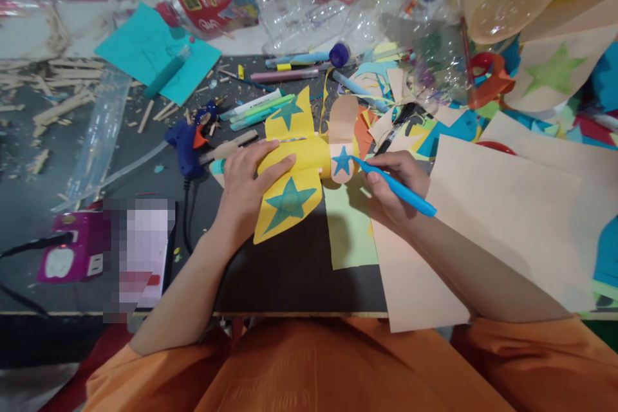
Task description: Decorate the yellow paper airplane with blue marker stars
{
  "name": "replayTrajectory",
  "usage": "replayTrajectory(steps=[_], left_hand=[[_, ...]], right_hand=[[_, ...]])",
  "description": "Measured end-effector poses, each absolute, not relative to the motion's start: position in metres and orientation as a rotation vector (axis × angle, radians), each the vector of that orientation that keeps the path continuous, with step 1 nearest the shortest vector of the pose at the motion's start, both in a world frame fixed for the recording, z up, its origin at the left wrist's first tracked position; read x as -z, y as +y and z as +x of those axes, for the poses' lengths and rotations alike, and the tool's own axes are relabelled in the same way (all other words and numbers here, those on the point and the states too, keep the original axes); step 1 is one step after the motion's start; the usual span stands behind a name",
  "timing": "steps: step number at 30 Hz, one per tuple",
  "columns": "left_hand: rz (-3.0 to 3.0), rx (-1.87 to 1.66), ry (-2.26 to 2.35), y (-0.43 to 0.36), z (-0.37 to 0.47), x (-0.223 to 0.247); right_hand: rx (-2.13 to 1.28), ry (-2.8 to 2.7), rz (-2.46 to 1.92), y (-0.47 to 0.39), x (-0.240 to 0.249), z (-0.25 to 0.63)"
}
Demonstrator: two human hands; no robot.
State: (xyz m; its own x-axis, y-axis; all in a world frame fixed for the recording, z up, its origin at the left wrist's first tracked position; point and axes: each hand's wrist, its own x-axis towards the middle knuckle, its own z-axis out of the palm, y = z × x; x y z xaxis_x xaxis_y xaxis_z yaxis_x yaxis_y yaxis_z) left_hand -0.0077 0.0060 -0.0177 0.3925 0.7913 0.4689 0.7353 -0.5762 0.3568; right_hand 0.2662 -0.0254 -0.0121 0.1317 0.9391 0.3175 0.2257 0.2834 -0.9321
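Note:
My left hand (241, 187) is closed on a yellow paper plane craft (306, 156), thumb and fingers gripping its body between two wings. Each wing bears a teal star, the larger one (290, 201) on the near wing. At the craft's right end is a peach paper strip (344, 119) with rounded ends. A blue star (342, 161) is coloured on its near end. Pinched in my right hand (393, 183) is a blue marker (405, 194), its tip at the right edge of that star.
A blue glue gun (186, 148) lies left of the craft, with a purple power adapter (70, 248) and a phone (145, 251) nearer me. Peach paper sheets (502, 199) spread at right. Plastic bottles (313, 13), markers (258, 103) and paper scraps crowd the back.

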Motion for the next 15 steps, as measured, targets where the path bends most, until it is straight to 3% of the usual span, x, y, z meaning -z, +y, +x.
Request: replayTrajectory(steps=[15], left_hand=[[2.554, -0.869, 1.446, 0.0050, -0.0065, 0.0145]], right_hand=[[-0.692, -1.454, -1.164, -0.0262, 0.0153, 0.2667]])
